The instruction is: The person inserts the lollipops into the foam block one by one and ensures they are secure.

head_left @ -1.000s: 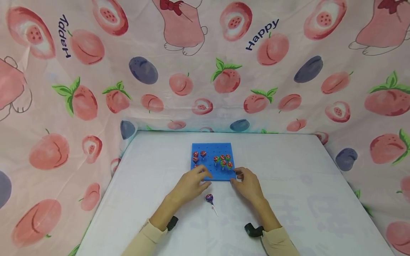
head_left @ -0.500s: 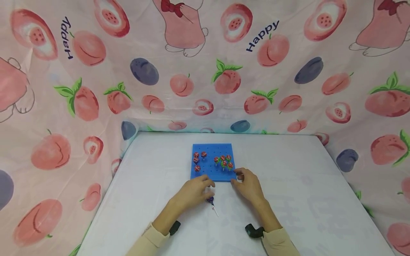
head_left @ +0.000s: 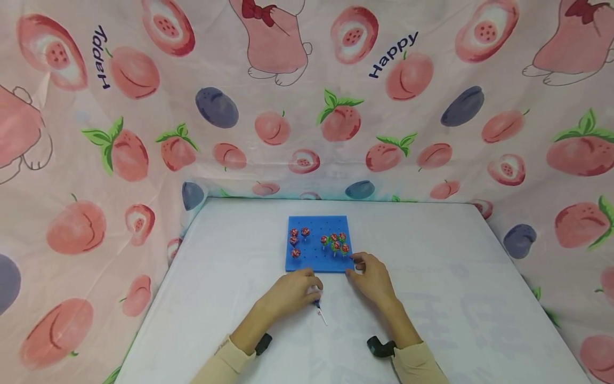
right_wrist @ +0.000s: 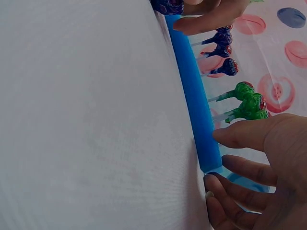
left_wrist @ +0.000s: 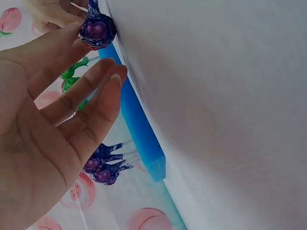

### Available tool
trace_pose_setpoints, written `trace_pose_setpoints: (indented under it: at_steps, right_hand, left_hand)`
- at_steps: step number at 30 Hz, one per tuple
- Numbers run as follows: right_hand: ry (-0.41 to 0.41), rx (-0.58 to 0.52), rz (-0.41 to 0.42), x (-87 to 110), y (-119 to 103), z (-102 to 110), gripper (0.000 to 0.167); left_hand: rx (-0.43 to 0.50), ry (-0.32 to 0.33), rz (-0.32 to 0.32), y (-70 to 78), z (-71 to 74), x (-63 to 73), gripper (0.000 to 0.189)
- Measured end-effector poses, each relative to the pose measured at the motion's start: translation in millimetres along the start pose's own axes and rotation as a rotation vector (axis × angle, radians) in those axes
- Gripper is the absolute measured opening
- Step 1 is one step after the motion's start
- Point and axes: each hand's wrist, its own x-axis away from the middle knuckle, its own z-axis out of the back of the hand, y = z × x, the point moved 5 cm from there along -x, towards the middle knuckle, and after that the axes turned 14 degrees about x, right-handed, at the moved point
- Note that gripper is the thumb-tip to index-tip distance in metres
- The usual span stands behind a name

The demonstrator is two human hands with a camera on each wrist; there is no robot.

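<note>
A purple-wrapped lollipop [left_wrist: 98,32] lies on the white table in front of the board, its white stick [head_left: 323,317] toward the person. My left hand [head_left: 291,292] has thumb and index finger at its round head, pinching it; in the head view the fingers hide that head. The left hand's other fingers are bent and hold nothing. My right hand [head_left: 373,277] holds the near right corner of a blue holed board [head_left: 314,263], with the thumb at the front edge and fingers along the side.
Several purple-wrapped lollipops [right_wrist: 230,67] stand in the board's left part. Several green-wrapped lollipops [right_wrist: 252,103] stand in its right part. The white table [head_left: 460,277] ends at a fruit-print cloth [head_left: 268,165] behind and at both sides.
My left hand has come back from the board's front left toward the person, and its fingers have closed on the lying lollipop's head. The right hand has stayed at the board's corner.
</note>
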Motion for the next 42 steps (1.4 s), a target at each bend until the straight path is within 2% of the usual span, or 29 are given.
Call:
trace_pose_setpoints:
  at_steps: [9, 25, 34, 42]
  right_hand:
    - [0.006, -0.001, -0.004, 0.6, 0, 0, 0.040]
    - [0.016, 0.006, 0.013, 1.3, 0, 0, 0.041]
    - [0.015, 0.007, 0.005, 1.0, -1, 1, 0.042]
    - [0.001, 0.007, -0.004, 1.8, -1, 1, 0.041]
  left_hand:
    - [0.040, -0.052, -0.018, 2.8, -5.6, 0.8, 0.011]
    - [0.076, -0.074, -0.015, 4.4, -7.7, 0.9, 0.010]
    - [0.140, -0.068, -0.025, 6.1, -3.7, 2.5, 0.013]
    - [0.180, -0.054, -0.030, 7.1, 6.4, 5.6, 0.014]
